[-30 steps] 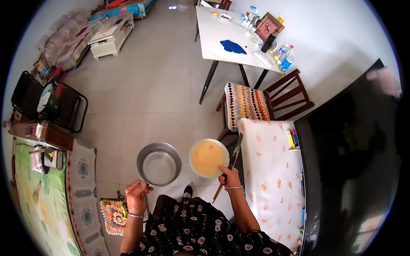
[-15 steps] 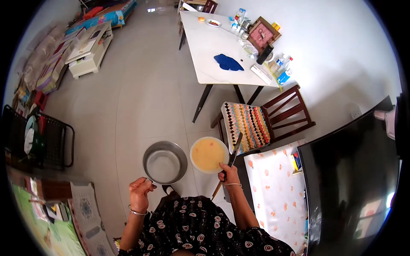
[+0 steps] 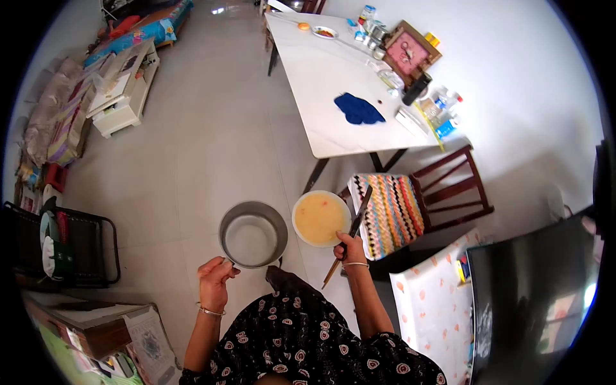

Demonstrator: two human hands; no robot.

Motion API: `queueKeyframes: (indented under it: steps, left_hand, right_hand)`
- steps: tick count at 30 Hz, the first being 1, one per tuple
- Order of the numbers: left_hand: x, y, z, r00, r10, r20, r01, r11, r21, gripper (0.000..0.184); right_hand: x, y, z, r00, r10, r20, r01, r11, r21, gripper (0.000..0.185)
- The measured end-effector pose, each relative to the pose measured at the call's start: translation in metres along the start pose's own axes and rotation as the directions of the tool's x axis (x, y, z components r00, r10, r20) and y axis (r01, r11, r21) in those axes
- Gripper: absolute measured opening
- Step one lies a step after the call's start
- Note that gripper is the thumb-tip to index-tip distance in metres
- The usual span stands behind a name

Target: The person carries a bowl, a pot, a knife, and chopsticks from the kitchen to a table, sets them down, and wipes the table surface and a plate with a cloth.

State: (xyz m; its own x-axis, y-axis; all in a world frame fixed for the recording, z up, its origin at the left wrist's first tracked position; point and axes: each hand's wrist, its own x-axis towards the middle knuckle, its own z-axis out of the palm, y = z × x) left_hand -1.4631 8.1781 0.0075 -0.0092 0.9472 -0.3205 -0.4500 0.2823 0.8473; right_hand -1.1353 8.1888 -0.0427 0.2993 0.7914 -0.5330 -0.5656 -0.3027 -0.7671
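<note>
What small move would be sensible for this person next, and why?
Probably hold the pale bowl level before any step: it carries yellowish liquid, the right hand grips it together with a long dark tool, and the left hand is occupied with the metal pot.

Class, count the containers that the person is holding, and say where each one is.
2: a metal pot in the left hand, and a bowl of yellowish liquid in the right hand. Both hands are in view.
</note>
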Motion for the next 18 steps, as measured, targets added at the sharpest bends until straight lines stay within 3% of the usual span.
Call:
queueKeyframes:
  steps: [13,18]
  left_hand:
    - [0.184,0.05,0.037,0.999,-0.026,-0.029,0.027,0.999,0.039,0.021]
    - [0.265,0.071,0.038,1.0,-0.01,0.029,0.009,0.998,0.062,0.022]
  right_hand:
    - [0.176,-0.06,0.105,0.997,0.073,0.013,-0.072,0.997,-0.028,0.018]
    - [0.246,-0.066,0.142,0.998,0.055,-0.023,-0.054,0.998,0.037,0.015]
